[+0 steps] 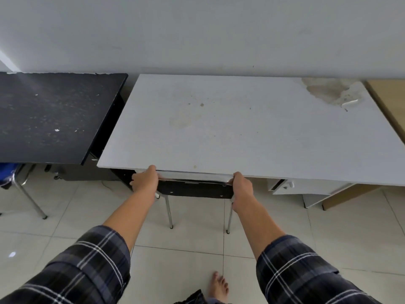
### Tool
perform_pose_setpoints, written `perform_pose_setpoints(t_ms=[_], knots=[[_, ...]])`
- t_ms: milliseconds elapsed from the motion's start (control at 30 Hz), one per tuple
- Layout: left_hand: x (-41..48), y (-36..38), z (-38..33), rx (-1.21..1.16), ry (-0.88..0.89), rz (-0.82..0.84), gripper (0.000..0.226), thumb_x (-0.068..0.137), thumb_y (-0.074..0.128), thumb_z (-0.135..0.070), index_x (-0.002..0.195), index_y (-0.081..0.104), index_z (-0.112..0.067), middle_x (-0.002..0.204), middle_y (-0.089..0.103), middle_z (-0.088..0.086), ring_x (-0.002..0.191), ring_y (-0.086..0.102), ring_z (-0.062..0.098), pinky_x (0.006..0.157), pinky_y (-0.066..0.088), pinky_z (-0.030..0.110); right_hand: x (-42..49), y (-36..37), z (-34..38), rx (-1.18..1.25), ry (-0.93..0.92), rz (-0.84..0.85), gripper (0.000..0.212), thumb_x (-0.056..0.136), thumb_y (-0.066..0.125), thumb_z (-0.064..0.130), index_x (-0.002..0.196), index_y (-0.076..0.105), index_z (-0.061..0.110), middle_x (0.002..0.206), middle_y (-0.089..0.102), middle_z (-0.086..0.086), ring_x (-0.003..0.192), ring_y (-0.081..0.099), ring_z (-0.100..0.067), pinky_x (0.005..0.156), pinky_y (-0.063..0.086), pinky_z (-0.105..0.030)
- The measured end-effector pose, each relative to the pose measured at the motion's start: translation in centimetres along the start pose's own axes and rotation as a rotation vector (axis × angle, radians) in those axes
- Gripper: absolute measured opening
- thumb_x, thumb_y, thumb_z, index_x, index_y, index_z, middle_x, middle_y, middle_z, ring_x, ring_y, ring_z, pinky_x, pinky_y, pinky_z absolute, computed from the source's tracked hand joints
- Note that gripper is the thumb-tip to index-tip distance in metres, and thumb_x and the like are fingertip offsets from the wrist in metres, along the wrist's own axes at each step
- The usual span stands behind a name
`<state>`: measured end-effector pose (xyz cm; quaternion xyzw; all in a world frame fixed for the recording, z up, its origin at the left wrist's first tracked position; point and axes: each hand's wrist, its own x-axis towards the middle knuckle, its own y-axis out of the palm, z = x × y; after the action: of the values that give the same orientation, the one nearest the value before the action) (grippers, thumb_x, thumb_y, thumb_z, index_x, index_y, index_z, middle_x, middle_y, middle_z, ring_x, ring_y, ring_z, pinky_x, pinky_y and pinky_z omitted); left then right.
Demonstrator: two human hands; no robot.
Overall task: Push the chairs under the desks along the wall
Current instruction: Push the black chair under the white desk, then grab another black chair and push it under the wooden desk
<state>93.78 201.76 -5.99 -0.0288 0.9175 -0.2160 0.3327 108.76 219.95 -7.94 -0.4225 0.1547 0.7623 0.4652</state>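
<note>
A person stood facing a white desk [230, 128] set against a pale wall [197, 29], both arms stretched forward. The left hand [145, 179] and right hand [242, 186] each clenched one end of the chrome top rail of a black-backed chair [195, 189], fingers wrapped over the bar, likely so the push ran straight. The chair sat at 12 o'clock from the person, its backrest touching or just beside the desk's front edge, seat hidden beneath; it looked nearly or fully tucked in. At 10 o'clock a black desk [54, 115] stood beside the white one, with part of another metal-legged chair [24, 183] under its near edge. At 2 o'clock the white desk's top was peeling, and a drawer [285, 186] below hung slightly open
</note>
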Motion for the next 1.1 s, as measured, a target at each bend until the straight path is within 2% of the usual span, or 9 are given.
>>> perform_pose_setpoints(t_ms=[67, 133, 200, 300, 367, 500, 633, 800, 1100], knots=[[-1.2, 0.3, 1.2, 0.153, 0.125, -0.032, 0.078, 0.086, 0.055, -0.047, 0.148, 0.030, -0.006, 0.153, 0.033, 0.016, 0.125, 0.048, 0.039, 0.090, 0.050, 0.047, -0.9, 0.4, -1.1, -0.075, -0.110, -0.021, 0.045, 0.096, 0.042, 0.042, 0.115, 0.063, 0.007, 0.109, 0.060, -0.014, 0.093, 0.053, -0.028, 0.077, 0.041, -0.036], [-3.1, 0.2, 2.1, 0.296, 0.215, -0.014, 0.087, 0.093, 0.050, -0.051, 0.157, 0.009, -0.009, 0.164, 0.007, 0.016, 0.139, 0.035, 0.043, 0.109, 0.037, 0.051, -2.1, 0.8, -2.2, -0.101, -0.233, -0.061, 0.058, 0.098, 0.045, 0.047, 0.146, 0.045, 0.015, 0.134, 0.056, -0.013, 0.113, 0.055, -0.030, 0.092, 0.046, -0.040], [-4.2, -0.2, 3.1, 0.468, 0.309, 0.034, 0.088, 0.097, 0.042, -0.055, 0.158, -0.007, -0.013, 0.165, -0.009, 0.013, 0.146, 0.024, 0.042, 0.115, 0.028, 0.049, -3.6, 0.9, -3.2, -0.165, -0.366, -0.063, 0.065, 0.096, 0.051, 0.043, 0.156, 0.031, 0.026, 0.147, 0.046, -0.011, 0.123, 0.054, -0.031, 0.103, 0.048, -0.047], [-5.5, -1.4, 4.6, 0.667, 0.447, 0.126, 0.089, 0.097, 0.042, -0.056, 0.157, -0.014, -0.020, 0.164, -0.018, 0.011, 0.149, 0.012, 0.040, 0.116, 0.022, 0.051, -5.9, 0.7, -4.8, -0.304, -0.494, -0.036, 0.073, 0.094, 0.059, 0.037, 0.158, 0.023, 0.033, 0.160, 0.029, -0.011, 0.138, 0.044, -0.033, 0.110, 0.044, -0.049], [-6.8, -2.0, 5.4, 0.784, 0.538, 0.166, 0.088, 0.096, 0.043, -0.058, 0.158, -0.010, -0.025, 0.164, -0.018, 0.011, 0.150, 0.010, 0.039, 0.116, 0.021, 0.053, -7.2, 0.6, -6.2, -0.381, -0.553, -0.012, 0.077, 0.094, 0.062, 0.036, 0.159, 0.021, 0.033, 0.165, 0.024, -0.010, 0.146, 0.035, -0.033, 0.115, 0.039, -0.050], [-9.6, -2.3, 7.3, 0.955, 0.657, 0.228, 0.083, 0.095, 0.040, -0.063, 0.158, -0.001, -0.028, 0.165, -0.013, 0.008, 0.151, 0.004, 0.036, 0.119, 0.019, 0.054, -9.8, -0.2, -9.5, -0.484, -0.586, 0.000, 0.083, 0.092, 0.064, 0.045, 0.160, 0.022, 0.024, 0.166, 0.023, -0.011, 0.150, 0.030, -0.032, 0.119, 0.034, -0.050], [-13.6, -1.4, 9.8, 1.073, 0.741, 0.277, 0.080, 0.096, 0.037, -0.062, 0.159, 0.006, -0.025, 0.166, -0.001, 0.010, 0.152, 0.006, 0.036, 0.120, 0.015, 0.054, -12.2, -4.4, -13.3, -0.543, -0.555, -0.083, 0.085, 0.092, 0.063, 0.047, 0.160, 0.021, 0.019, 0.168, 0.017, -0.012, 0.155, 0.017, -0.030, 0.123, 0.026, -0.047], [-21.4, 2.7, 13.1, 1.205, 0.853, 0.379, 0.080, 0.094, 0.035, -0.064, 0.158, 0.014, -0.022, 0.164, 0.016, 0.010, 0.150, 0.016, 0.034, 0.121, 0.013, 0.053, -13.6, -14.3, -17.1, -0.494, -0.457, -0.250, 0.087, 0.094, 0.061, 0.048, 0.161, 0.016, 0.016, 0.169, 0.010, -0.013, 0.156, 0.012, -0.030, 0.124, 0.021, -0.045], [-41.7, 14.6, 21.0, 1.325, 1.254, 0.687, 0.082, 0.091, 0.037, -0.069, 0.157, 0.019, -0.023, 0.164, 0.021, 0.007, 0.149, 0.022, 0.031, 0.119, 0.018, 0.053, -15.6, -37.3, -25.3, -0.241, -0.262, -0.591, 0.088, 0.092, 0.062, 0.049, 0.161, 0.018, 0.016, 0.168, 0.018, -0.013, 0.154, 0.019, -0.030, 0.123, 0.025, -0.044]])
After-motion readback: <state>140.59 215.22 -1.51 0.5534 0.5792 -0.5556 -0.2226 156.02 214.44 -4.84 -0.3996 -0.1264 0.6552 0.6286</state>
